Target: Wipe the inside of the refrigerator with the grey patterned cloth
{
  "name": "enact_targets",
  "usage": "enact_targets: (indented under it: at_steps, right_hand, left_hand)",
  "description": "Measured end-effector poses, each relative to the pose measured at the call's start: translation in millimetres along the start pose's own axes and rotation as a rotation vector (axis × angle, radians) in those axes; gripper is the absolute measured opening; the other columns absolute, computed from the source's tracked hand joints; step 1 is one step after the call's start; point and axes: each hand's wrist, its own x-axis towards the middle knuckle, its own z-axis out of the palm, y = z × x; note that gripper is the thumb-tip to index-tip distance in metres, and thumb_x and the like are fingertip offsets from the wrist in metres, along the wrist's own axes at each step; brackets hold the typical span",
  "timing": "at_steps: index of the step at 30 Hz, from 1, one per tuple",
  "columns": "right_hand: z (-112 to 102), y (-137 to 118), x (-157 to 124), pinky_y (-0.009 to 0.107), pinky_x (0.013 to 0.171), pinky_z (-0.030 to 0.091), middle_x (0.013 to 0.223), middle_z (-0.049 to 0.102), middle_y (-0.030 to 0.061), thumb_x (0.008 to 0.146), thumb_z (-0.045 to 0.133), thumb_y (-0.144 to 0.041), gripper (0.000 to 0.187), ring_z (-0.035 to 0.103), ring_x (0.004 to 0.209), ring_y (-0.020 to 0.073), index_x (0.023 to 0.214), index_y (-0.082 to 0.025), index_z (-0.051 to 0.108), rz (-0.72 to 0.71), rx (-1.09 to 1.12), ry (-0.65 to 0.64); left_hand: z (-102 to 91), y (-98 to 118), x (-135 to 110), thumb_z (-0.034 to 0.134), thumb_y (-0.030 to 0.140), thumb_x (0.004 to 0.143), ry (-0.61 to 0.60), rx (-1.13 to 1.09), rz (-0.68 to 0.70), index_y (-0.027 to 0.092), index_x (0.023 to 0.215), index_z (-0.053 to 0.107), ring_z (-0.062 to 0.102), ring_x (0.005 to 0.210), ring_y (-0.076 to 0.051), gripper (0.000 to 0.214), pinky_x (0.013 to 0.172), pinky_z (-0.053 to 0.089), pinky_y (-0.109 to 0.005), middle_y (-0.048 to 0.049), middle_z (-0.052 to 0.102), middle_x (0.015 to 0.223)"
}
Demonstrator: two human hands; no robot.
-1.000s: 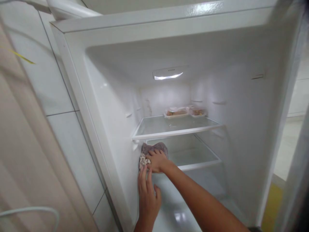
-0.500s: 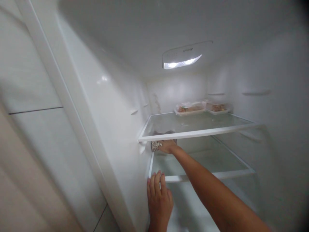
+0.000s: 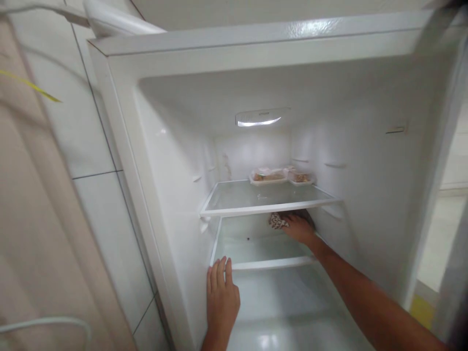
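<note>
Inside the open fridge, my right hand reaches between the upper glass shelf and the middle glass shelf. Its fingers press on a patterned cloth toward the back right, and part of that cloth is hidden behind the hand and the upper shelf's edge. My left hand rests with fingers stretched out at the front left corner of the middle shelf. A small dark spot shows toward the back of the middle shelf.
Two clear-covered food trays, a longer one and a shorter one, sit at the back of the upper shelf. A lit lamp is on the fridge ceiling. The tiled wall stands close on the left.
My right hand has moved the cloth from the left side to the back right. The view has pulled back, showing the fridge's top edge. My left hand stays at the shelf's front left.
</note>
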Motion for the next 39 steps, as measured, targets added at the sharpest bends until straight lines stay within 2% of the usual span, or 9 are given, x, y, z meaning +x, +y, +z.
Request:
enact_targets:
  at_steps: [3,9,11,13,16,21,31,34,39]
  right_hand:
    - [1.5,-45.2,-10.3,0.055,0.119,0.030,0.158,0.046,0.0205,0.098,0.040,-0.046,0.060,0.041,0.146,0.0359,0.150,-0.018,0.049,-0.004,0.060,-0.100]
    - [-0.4,-182.7,-33.9,0.050,0.125,0.018,0.167,0.036,0.0061,0.094,0.038,-0.060,0.065,0.028,0.154,0.0298,0.153,-0.034,0.043,-0.259,0.237,-0.267]
    - [-3.3,-210.0,-42.1,0.052,0.126,0.015,0.168,0.033,0.0069,0.094,0.035,-0.058,0.067,0.025,0.156,0.0305,0.155,-0.031,0.041,-0.292,0.281,-0.291]
    - [-6.5,-219.1,-49.5,0.054,0.126,0.013,0.168,0.032,0.0089,0.094,0.033,-0.057,0.068,0.024,0.156,0.0322,0.156,-0.027,0.040,-0.304,0.312,-0.303]
    - [-10.5,-206.8,-60.7,0.052,0.127,0.014,0.168,0.033,0.0086,0.093,0.036,-0.055,0.068,0.024,0.156,0.0319,0.155,-0.027,0.042,-0.332,0.344,-0.304]
    - [-12.4,-159.1,-77.7,0.050,0.128,0.014,0.167,0.035,0.0091,0.091,0.046,-0.050,0.067,0.025,0.156,0.0307,0.154,-0.027,0.043,-0.296,0.335,-0.269]
    - [-7.2,-15.9,-103.5,0.054,0.123,0.023,0.160,0.044,0.0159,0.093,0.049,-0.038,0.059,0.037,0.149,0.0349,0.150,-0.020,0.050,0.092,0.138,-0.014]
    - [-0.4,-4.4,-114.3,0.051,0.122,0.026,0.158,0.048,0.0158,0.093,0.051,-0.038,0.058,0.040,0.147,0.0344,0.148,-0.020,0.052,0.121,0.065,0.070]
    - [8.3,-14.0,-123.1,0.053,0.122,0.024,0.157,0.048,0.0162,0.092,0.054,-0.040,0.058,0.040,0.146,0.0365,0.147,-0.022,0.053,0.131,0.010,0.111]
  left_hand:
    - [-9.7,1.8,3.5,0.052,0.001,0.080,-0.027,-0.043,-0.017,0.012,0.137,0.055,0.054,0.134,-0.032,0.058,0.119,0.042,-0.055,-0.0140,0.061,0.140]
    - [-17.5,-8.4,0.7,0.052,0.002,0.076,-0.099,-0.105,0.051,0.008,0.141,0.048,0.051,0.138,-0.034,0.066,0.117,0.044,-0.058,-0.0193,0.057,0.143]
    - [-16.8,-12.9,-1.5,0.052,0.003,0.073,-0.129,-0.121,0.063,0.004,0.142,0.045,0.049,0.140,-0.036,0.069,0.116,0.046,-0.058,-0.0225,0.055,0.144]
    - [-15.4,-15.9,-3.1,0.052,0.004,0.073,-0.148,-0.129,0.060,0.001,0.143,0.042,0.047,0.142,-0.037,0.070,0.116,0.046,-0.059,-0.0243,0.055,0.143]
    - [-13.4,-18.0,-3.8,0.051,0.004,0.074,-0.143,-0.121,0.078,0.001,0.142,0.043,0.046,0.143,-0.037,0.068,0.117,0.045,-0.059,-0.0242,0.056,0.141]
    - [-14.0,-19.6,-1.6,0.049,0.003,0.076,-0.125,-0.122,0.114,0.005,0.145,0.043,0.049,0.142,-0.035,0.069,0.117,0.044,-0.058,-0.0209,0.057,0.144]
    - [-15.8,-19.0,1.8,0.048,0.002,0.077,-0.115,-0.090,0.135,0.006,0.147,0.040,0.049,0.141,-0.033,0.071,0.119,0.042,-0.055,-0.0190,0.055,0.148]
    - [-15.5,-18.2,2.0,0.049,0.003,0.078,-0.107,-0.085,0.135,0.006,0.147,0.040,0.049,0.140,-0.034,0.070,0.119,0.042,-0.055,-0.0189,0.055,0.148]
    - [-14.9,-16.5,2.0,0.051,0.005,0.078,-0.105,-0.108,0.110,0.007,0.148,0.040,0.048,0.142,-0.034,0.071,0.120,0.039,-0.056,-0.0192,0.055,0.148]
